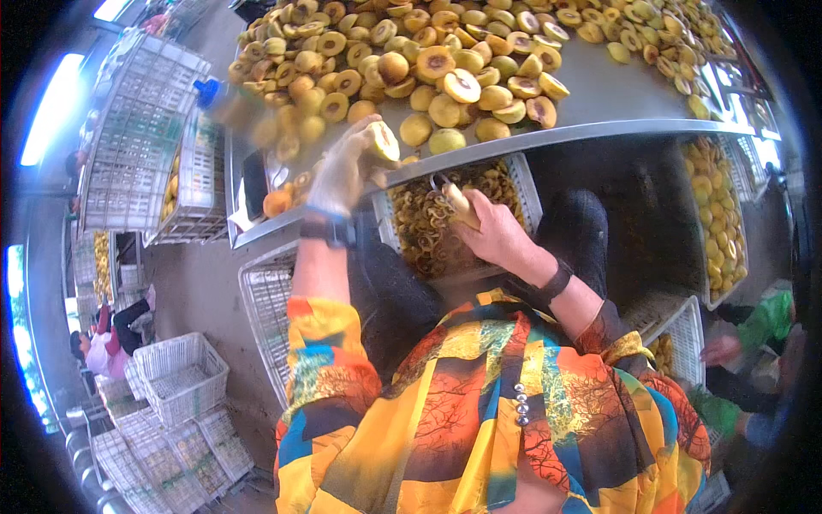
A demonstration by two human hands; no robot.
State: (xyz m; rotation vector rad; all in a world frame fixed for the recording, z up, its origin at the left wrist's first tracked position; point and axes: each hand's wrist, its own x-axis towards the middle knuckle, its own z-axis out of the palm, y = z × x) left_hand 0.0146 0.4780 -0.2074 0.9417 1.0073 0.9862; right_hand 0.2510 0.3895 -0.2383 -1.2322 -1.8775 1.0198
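The gloved left hand (336, 176) is gripping a halved yellow peach (382, 142) at the edge of the grey metal tabletop (599, 98), fingers closed around it. Just right of it, the bare right hand (497, 233) is clamping a small wooden-handled pitting tool (456, 202) above a white plastic crate of brownish peach scraps (428, 224). Beyond both hands, a heap of halved yellow peaches (445, 60) is lying across the tabletop.

A grey metal counter (599, 103) is seen across the upper frame. A bare concrete floor (201, 291) is shown at centre left, where white plastic lattice crates (180, 377) are stacked. Bright daylight (51, 107) is admitted at the upper left edge.
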